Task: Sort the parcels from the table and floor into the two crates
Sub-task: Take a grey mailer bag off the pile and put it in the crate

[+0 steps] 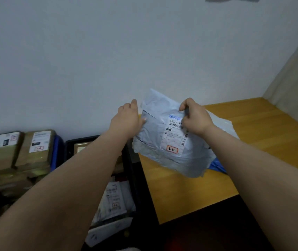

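Forearms: both reach forward from the camera toward the table edge.
Grey parcel (164,142): lifted just above the wooden table (253,127).
Right hand (195,118): pinching the bag's top edge.
Left hand (126,120): gripping its left side.
Label: "501E-" readable; red-outlined stamp, characters unclear.
Black crate (68,144): beside the table, already holding parcels.
Blue crate (55,151): stacked with cardboard boxes (36,147).
Progress: judged well along; a blue bag (217,166) lies beneath.
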`<state>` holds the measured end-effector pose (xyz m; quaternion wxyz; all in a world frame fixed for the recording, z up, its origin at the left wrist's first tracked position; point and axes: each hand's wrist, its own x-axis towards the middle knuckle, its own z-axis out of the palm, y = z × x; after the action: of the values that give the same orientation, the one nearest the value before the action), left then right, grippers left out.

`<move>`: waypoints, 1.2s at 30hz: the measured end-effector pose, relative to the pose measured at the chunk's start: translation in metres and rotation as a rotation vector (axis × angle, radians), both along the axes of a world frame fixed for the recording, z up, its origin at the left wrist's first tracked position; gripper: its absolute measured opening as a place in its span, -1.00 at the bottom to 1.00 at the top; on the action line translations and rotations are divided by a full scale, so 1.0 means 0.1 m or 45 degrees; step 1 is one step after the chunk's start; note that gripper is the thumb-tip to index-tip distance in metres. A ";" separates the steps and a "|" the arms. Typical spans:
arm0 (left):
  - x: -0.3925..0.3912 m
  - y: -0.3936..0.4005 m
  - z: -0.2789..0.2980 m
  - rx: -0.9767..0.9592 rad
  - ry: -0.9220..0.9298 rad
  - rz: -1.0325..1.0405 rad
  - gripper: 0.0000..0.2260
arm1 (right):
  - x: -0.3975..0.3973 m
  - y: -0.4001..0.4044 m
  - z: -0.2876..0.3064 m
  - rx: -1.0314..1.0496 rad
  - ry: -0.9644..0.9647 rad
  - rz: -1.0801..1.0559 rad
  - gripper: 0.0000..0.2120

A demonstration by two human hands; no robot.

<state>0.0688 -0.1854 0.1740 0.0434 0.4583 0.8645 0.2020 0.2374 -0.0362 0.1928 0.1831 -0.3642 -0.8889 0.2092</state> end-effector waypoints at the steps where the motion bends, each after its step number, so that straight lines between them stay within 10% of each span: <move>1: 0.03 -0.04 0.00 0.016 -0.018 0.012 -0.34 | 0.02 -0.03 0.00 -0.016 0.000 0.016 -0.66; 8: 0.50 -0.21 -0.09 0.062 -0.329 0.007 -0.23 | 0.38 -0.22 -0.07 -0.212 0.146 0.000 -0.68; 20: 1.07 -0.49 -0.14 0.286 -0.269 0.200 -0.78 | 0.93 -0.34 -0.31 -0.199 0.014 -0.191 -0.53; 26: 0.91 -0.79 -0.09 0.387 -0.217 0.484 -0.75 | 0.83 -0.55 -0.45 -0.419 0.059 -0.301 -0.13; 36: 0.49 -1.43 -0.12 0.577 -0.335 0.775 -0.63 | 0.04 -0.92 -0.55 -0.631 0.329 0.040 -0.23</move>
<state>0.1181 -0.3283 0.1623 -0.0105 0.1494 0.8813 0.4482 0.2414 -0.1286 0.1382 0.1968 -0.3543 -0.7855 0.4677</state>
